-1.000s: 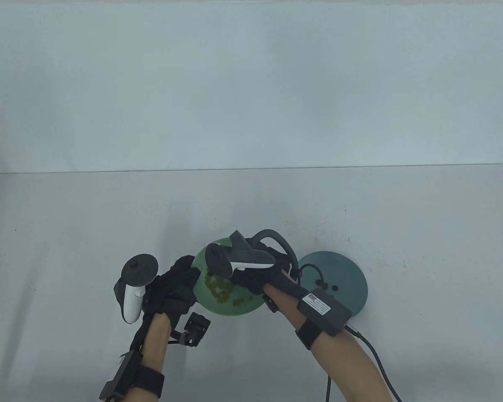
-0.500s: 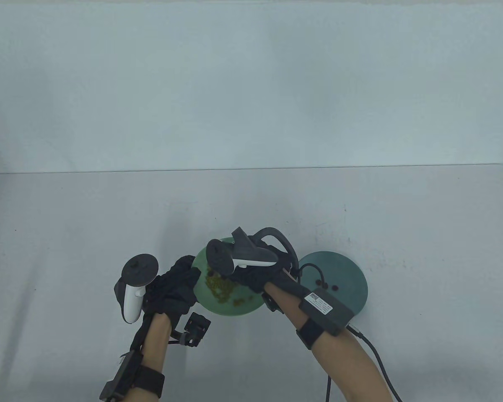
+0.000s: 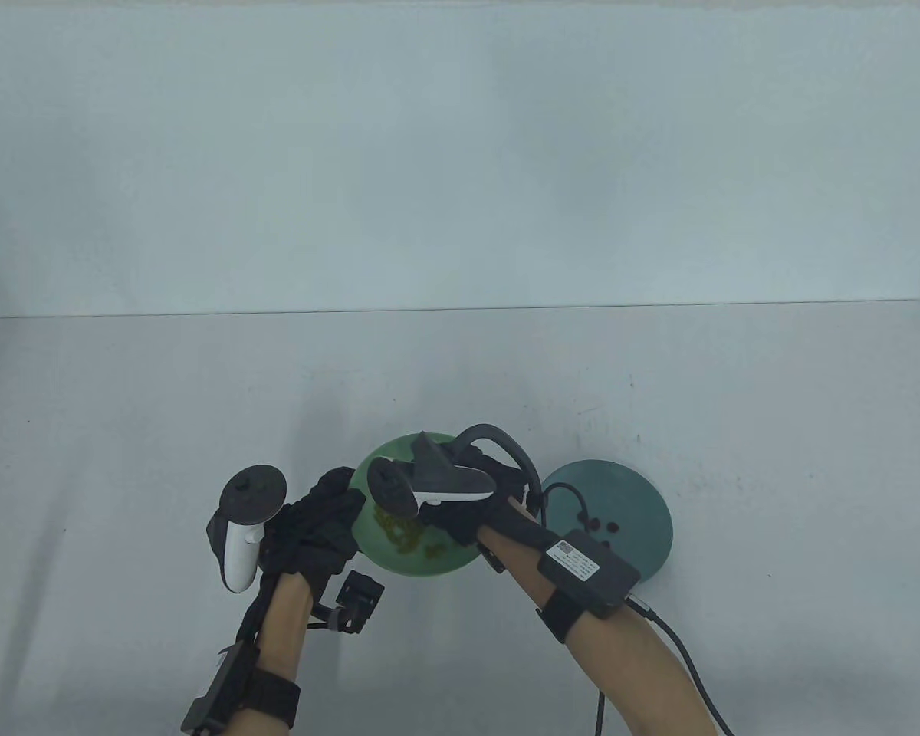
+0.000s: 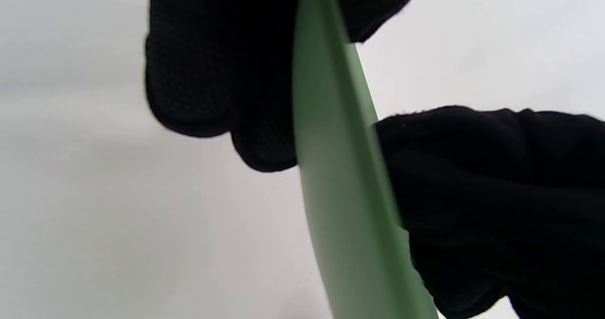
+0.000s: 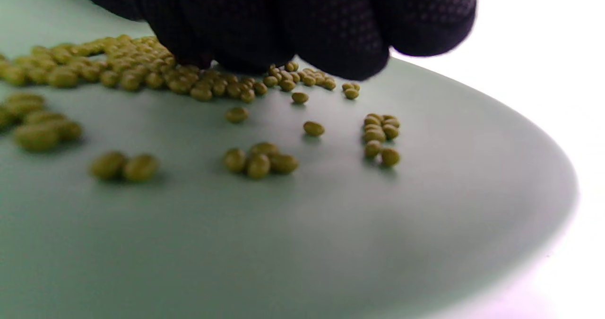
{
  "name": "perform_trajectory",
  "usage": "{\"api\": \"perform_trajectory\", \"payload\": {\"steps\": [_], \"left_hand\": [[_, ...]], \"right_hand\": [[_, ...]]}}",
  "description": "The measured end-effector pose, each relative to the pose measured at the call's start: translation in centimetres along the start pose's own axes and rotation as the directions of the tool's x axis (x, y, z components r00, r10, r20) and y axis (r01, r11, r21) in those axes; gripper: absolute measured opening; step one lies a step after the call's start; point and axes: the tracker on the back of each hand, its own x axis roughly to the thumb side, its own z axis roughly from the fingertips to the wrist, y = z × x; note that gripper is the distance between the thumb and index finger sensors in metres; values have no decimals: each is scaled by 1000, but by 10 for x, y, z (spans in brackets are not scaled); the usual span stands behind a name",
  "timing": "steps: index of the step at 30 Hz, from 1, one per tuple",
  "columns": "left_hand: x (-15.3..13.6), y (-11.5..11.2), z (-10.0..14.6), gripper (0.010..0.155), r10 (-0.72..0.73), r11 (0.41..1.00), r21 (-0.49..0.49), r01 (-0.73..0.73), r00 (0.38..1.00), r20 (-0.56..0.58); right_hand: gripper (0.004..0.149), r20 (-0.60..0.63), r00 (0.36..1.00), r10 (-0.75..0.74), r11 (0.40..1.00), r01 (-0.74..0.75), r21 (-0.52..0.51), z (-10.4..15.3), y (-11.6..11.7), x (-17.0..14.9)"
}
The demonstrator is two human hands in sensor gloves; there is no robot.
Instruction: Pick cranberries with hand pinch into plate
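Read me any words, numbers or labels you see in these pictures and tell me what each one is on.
White label on the dark box strapped to the right forearm: it carries printed lines and a small square code, all too small and blurred to read.
Nothing else in any view bears readable text: none on the trackers, gloves, green plate or dark teal plate.

Place: a test room or lab, not a home.
Table: plain, white, with small marks on it.
Wall: bare and pale behind the table.
Gear: black gloves, a white tracker on one hand, a black box with a cable strapped on an arm.
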Motion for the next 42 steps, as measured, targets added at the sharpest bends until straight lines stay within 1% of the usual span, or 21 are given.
{"api": "perform_trajectory", "payload": {"steps": [7, 13, 19, 24, 31, 38, 42], "left_hand": [[0, 1, 1, 56, 15, 1000, 0, -15, 1000, -4], [0, 2, 1, 56, 0, 1000, 1, 0, 1000, -1], [0, 2, 0, 56, -4, 1000, -4, 4, 1000, 2], [1, 2, 0, 56, -13, 1000, -8, 13, 1000, 8], [0, -1, -1, 56, -32, 999, -16, 32, 999, 5], [0, -1, -1, 56, -35, 999, -21, 35, 999, 1], [-1, -1, -1, 56, -32, 999, -16, 32, 999, -5]], "right_hand": [[46, 22, 999, 49, 998, -48, -36, 4, 1, 7], [45, 35, 996, 82, 996, -81, -38, 4, 0, 12], [46, 54, 998, 22, 1000, -23, 11, 1, -1, 11], [47, 57, 998, -19, 999, 17, 30, -1, -2, 9], [50, 60, 998, -31, 998, 27, 63, -1, 1, 9], [51, 62, 997, -38, 998, 34, 60, -1, -1, 8], [50, 54, 997, -56, 998, 54, 37, 2, -10, 3]]}}
